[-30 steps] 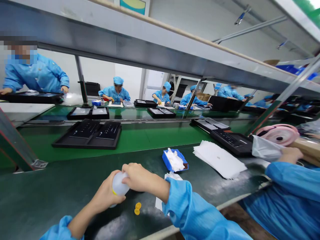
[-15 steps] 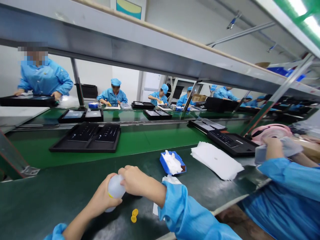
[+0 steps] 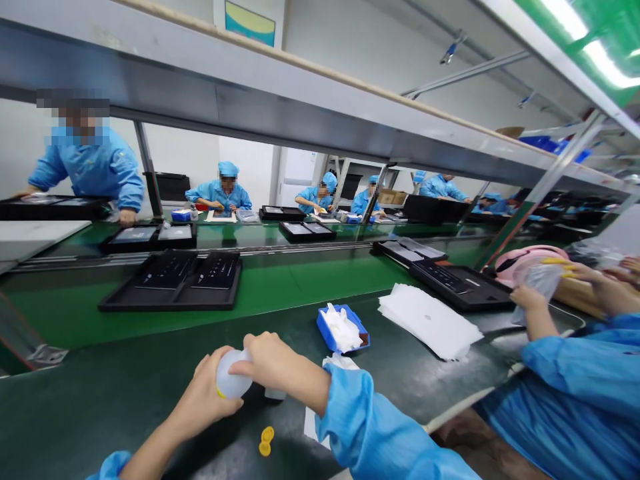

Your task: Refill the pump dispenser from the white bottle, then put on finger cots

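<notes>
Down at the near edge of the dark counter (image 3: 100, 407), the person's left hand (image 3: 203, 400) is wrapped around a small translucent bottle (image 3: 231, 381) with a thin yellow band, cupping it from below and from the left. The right hand (image 3: 273, 363) is clenched over the bottle's other end from above, so both hands grip it together just over the counter. No label or print shows on the bottle. A small yellow cap (image 3: 265, 441) lies on the counter just beside the hands, on the person's side. Beyond the right forearm sits a blue tray (image 3: 325, 331) heaped with white wipes, and to its right a stack of white sheets (image 3: 430, 321). A black tray (image 3: 173, 280) rests on the green belt (image 3: 310, 273) behind. At the right, a co-worker's hand (image 3: 529, 300) grips a clear bag (image 3: 543, 279). A teal-and-yellow sign (image 3: 249, 21) hangs above, its writing too small to read.
</notes>
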`<state>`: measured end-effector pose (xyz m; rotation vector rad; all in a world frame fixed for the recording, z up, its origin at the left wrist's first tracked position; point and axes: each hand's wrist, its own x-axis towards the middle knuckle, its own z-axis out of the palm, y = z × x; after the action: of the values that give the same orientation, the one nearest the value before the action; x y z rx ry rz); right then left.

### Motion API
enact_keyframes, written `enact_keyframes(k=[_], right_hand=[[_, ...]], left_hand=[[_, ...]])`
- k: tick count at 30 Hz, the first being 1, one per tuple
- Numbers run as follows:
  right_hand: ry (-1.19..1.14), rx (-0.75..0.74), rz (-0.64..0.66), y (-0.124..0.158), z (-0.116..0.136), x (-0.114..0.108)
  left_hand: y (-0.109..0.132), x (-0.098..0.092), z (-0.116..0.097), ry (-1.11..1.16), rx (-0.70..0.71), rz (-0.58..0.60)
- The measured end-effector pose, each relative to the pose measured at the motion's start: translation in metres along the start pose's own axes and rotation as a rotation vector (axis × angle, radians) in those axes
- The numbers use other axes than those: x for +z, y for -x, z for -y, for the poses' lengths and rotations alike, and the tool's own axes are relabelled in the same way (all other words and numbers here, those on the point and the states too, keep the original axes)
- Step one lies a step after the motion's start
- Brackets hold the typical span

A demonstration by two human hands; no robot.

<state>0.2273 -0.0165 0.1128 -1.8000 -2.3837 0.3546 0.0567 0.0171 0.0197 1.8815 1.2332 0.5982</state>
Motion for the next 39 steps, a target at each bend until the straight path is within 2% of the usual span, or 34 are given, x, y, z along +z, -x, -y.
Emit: enact_keyframes(k=[3,7,12,16,18,20,21,23,28,31,33,35,39], right_hand=[[0.068,-0.089,-0.005,-0.003,0.001,0.000],[0.114,-0.221,-0.066,-0.008,-0.011,0.004],[0.214,-0.486,-0.162,-0.015,-0.029,0.013],[0.098,-0.696,-0.206,-0.012,-0.038,0.009],[-0.026,-0.746,-0.195,-0.010,-0.040,0.005],[-0.157,-0.764,-0.178,-0.008,-0.043,0.003],[-0.212,-0.758,-0.176,-0.008,-0.045,0.003],[-0.283,-0.721,-0.189,-0.009,-0.051,0.003],[-0.249,-0.571,-0.140,-0.007,-0.058,-0.002],[-0.136,-0.214,-0.092,-0.006,-0.050,-0.009],[-0.026,-0.002,-0.071,-0.007,-0.041,-0.011],[0.038,0.045,-0.049,-0.010,-0.033,-0.012],[0.075,-0.041,-0.113,-0.015,-0.033,-0.013]], left_hand=[[-0.001,-0.002,-0.005,0.007,-0.019,0.037],[-0.013,-0.006,0.002,0.123,0.003,0.144],[-0.031,-0.009,0.019,0.317,0.070,0.364],[-0.040,-0.015,0.020,0.417,0.065,0.623],[-0.042,-0.017,0.017,0.429,0.045,0.749],[-0.044,-0.018,0.014,0.430,0.033,0.811],[-0.045,-0.017,0.013,0.426,0.036,0.799],[-0.045,-0.015,0.012,0.408,0.057,0.700],[-0.044,-0.004,0.005,0.240,0.090,0.322],[-0.041,0.003,-0.006,0.100,0.069,0.108],[-0.039,0.006,-0.014,0.028,0.073,0.009],[-0.039,0.007,-0.017,-0.007,0.079,-0.027],[-0.045,0.004,-0.003,0.044,0.050,0.032]])
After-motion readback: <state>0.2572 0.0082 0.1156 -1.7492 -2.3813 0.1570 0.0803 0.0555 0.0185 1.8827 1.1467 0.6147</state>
